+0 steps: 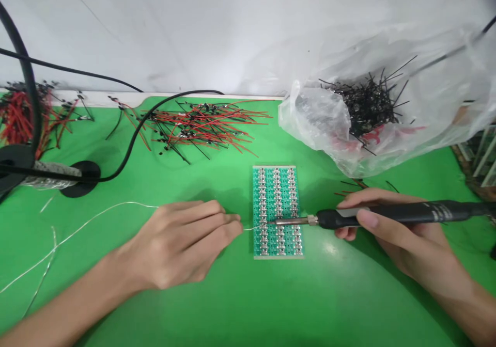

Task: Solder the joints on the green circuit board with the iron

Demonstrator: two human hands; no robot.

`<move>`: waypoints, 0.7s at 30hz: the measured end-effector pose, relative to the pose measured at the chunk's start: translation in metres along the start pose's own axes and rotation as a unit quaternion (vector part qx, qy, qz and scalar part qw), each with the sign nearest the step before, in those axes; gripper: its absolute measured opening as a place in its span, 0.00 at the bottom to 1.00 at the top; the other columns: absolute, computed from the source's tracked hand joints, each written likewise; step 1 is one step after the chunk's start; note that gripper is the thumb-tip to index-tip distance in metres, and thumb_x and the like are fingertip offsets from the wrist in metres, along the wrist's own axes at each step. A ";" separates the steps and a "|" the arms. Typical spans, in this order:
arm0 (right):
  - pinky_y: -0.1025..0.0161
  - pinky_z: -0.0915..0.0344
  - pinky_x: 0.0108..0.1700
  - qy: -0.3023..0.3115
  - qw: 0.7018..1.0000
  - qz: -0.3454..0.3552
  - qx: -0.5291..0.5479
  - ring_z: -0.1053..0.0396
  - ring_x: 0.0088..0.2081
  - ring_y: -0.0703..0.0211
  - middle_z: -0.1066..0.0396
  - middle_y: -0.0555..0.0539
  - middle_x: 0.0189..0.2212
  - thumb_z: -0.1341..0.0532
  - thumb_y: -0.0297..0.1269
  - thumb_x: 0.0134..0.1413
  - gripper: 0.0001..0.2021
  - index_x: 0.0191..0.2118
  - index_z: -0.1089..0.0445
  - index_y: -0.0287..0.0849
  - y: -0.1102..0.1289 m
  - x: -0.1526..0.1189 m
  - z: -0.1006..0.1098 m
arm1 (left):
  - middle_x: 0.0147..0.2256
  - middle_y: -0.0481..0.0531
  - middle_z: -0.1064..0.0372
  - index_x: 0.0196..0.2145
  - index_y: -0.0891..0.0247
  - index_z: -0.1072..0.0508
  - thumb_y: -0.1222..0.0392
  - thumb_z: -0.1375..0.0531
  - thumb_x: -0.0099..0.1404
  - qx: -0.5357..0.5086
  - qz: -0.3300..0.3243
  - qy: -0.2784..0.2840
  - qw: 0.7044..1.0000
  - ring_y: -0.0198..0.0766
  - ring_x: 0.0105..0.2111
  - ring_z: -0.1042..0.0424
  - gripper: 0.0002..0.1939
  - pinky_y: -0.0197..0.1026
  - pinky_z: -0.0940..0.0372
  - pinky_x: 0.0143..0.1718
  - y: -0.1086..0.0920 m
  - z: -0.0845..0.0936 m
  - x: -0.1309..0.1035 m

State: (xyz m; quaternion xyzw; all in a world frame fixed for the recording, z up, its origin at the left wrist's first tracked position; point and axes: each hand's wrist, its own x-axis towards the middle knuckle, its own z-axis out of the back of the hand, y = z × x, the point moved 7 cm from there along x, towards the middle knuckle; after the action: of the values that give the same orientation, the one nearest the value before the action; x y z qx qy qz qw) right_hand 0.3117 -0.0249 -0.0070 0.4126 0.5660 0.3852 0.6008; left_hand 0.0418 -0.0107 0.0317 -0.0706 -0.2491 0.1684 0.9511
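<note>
A green circuit board panel (271,197) with columns of small silvery parts lies flat on the green work surface (240,305). My left hand (186,243), left of the board, pinches a thin solder wire (112,210); the wire's short end sticks out over the board. In my right hand (395,228) is a black soldering iron (406,213), gripped like a pen from the right. Its metal tip points left and meets the end of the solder wire over the board's left column. Whether the tip touches the board itself I cannot tell.
Behind the board lies a pile of red and black wires (205,122), with another bundle (19,112) at far left. A clear plastic bag (318,114) of black wires stands back right. A solder spool (54,174) and black cables (134,145) occupy the left side.
</note>
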 end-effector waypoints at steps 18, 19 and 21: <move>0.68 0.28 0.30 -0.021 1.000 -0.004 -0.004 0.25 0.25 0.60 0.20 0.50 0.23 0.27 0.48 0.46 0.10 0.34 0.19 0.50 0.001 -0.001 0.001 | 0.37 0.61 0.23 0.45 0.77 0.28 0.74 0.38 0.63 -0.029 -0.018 -0.014 0.999 0.43 0.37 0.24 0.12 0.45 0.26 0.36 -0.001 0.001 0.002; 0.67 0.28 0.30 -0.022 1.000 -0.003 -0.004 0.25 0.25 0.60 0.20 0.50 0.24 0.27 0.48 0.46 0.10 0.34 0.19 0.50 0.001 -0.001 0.000 | 0.38 0.61 0.23 0.45 0.77 0.28 0.74 0.38 0.62 -0.036 -0.013 -0.016 0.999 0.43 0.37 0.24 0.12 0.45 0.26 0.36 -0.001 0.002 0.002; 0.67 0.28 0.30 -0.023 1.000 -0.001 -0.004 0.25 0.25 0.59 0.20 0.50 0.24 0.27 0.48 0.46 0.10 0.34 0.19 0.50 0.001 -0.002 0.000 | 0.37 0.61 0.23 0.46 0.77 0.28 0.74 0.38 0.62 -0.047 0.001 -0.015 0.999 0.43 0.37 0.24 0.13 0.44 0.26 0.35 0.001 0.003 0.003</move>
State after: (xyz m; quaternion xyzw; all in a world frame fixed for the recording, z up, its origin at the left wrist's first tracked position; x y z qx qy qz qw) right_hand 0.3120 -0.0263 -0.0050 0.4184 0.5509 0.3771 0.6158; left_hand 0.0422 -0.0087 0.0354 -0.1133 -0.2711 0.1589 0.9426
